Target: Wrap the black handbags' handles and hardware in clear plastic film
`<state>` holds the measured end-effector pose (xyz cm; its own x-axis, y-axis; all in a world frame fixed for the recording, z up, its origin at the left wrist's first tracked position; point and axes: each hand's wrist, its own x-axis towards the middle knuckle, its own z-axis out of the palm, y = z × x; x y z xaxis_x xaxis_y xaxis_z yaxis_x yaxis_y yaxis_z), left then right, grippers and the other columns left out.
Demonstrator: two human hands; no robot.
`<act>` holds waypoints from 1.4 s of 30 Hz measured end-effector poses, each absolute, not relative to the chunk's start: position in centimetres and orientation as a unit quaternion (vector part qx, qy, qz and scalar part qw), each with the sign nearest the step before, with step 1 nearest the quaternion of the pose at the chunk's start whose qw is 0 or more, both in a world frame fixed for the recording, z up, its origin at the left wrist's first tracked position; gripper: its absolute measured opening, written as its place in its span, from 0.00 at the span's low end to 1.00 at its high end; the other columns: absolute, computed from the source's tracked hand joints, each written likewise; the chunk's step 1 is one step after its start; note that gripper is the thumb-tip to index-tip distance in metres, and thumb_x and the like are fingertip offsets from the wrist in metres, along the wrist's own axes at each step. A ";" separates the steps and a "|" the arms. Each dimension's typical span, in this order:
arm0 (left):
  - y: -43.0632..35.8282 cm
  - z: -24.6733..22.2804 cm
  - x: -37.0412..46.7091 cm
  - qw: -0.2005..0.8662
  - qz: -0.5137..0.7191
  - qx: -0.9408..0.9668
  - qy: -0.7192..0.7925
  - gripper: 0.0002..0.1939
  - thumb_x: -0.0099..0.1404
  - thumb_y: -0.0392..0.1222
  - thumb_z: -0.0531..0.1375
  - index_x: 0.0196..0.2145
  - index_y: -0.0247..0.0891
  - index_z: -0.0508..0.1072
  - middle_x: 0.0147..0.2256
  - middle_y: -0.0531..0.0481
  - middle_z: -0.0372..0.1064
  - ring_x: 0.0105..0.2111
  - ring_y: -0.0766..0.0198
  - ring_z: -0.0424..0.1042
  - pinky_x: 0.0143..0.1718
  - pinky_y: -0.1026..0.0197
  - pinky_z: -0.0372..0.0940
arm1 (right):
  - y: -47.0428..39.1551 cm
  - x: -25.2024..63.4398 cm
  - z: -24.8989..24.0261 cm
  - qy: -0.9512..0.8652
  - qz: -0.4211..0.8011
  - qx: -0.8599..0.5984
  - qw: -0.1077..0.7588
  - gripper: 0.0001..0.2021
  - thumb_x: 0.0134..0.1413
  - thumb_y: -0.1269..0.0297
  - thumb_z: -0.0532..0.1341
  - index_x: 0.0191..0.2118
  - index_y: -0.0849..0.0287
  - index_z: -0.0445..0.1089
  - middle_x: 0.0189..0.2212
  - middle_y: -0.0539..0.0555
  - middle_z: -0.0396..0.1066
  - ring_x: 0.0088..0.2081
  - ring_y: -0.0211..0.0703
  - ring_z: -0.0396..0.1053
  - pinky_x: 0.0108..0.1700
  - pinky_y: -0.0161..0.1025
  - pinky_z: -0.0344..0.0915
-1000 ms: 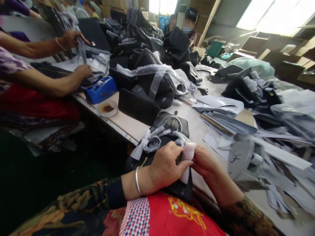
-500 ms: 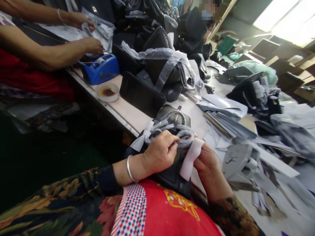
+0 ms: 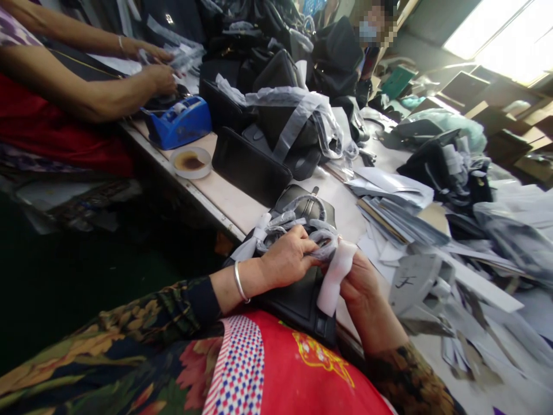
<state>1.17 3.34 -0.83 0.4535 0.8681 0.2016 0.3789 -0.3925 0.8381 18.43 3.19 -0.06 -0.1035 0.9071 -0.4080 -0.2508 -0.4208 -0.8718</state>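
Note:
A black handbag [image 3: 298, 305] lies at the table's near edge, against my red apron. On top of it is a bag strap [image 3: 325, 245], coiled and wrapped in clear plastic. My left hand [image 3: 288, 258] pinches the near side of this coil. On the other side my right hand [image 3: 360, 279] is closed around the coil's end; its fingertips are mostly hidden. A strip of white foam wrap [image 3: 337, 279] hangs beside the right hand's fingers. Another white wrap [image 3: 254, 239] is tied around the bundle at the left.
A blue tape dispenser [image 3: 179, 124] and a roll of tape [image 3: 190, 161] stand along the table edge. Black bags [image 3: 250, 167] are heaped beyond. Paper sheets [image 3: 401, 219] and a grey-white dispenser [image 3: 419, 282] lie at the right. A co-worker's hands [image 3: 159, 75] handle plastic at upper left.
My left hand has shifted slightly right and its fingers reach further under the coiled strap. My right hand is almost still. The co-worker's hands have drawn closer together over the plastic.

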 end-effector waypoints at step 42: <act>2.9 -2.2 4.0 0.437 0.326 0.686 0.482 0.14 0.71 0.40 0.54 0.43 0.32 0.78 0.51 0.36 0.67 0.57 0.50 0.67 0.65 0.49 0.59 | 6.1 18.8 -0.7 -0.289 0.661 -0.536 0.439 0.16 0.33 0.60 0.78 0.28 0.63 0.75 0.22 0.52 0.75 0.21 0.37 0.68 0.24 0.34 0.64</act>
<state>4.04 2.87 -2.18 0.3226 0.9462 0.0259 0.3762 -0.1533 0.9138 18.82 6.09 -0.72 -0.0401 0.8898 -0.4547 -0.2699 -0.4477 -0.8524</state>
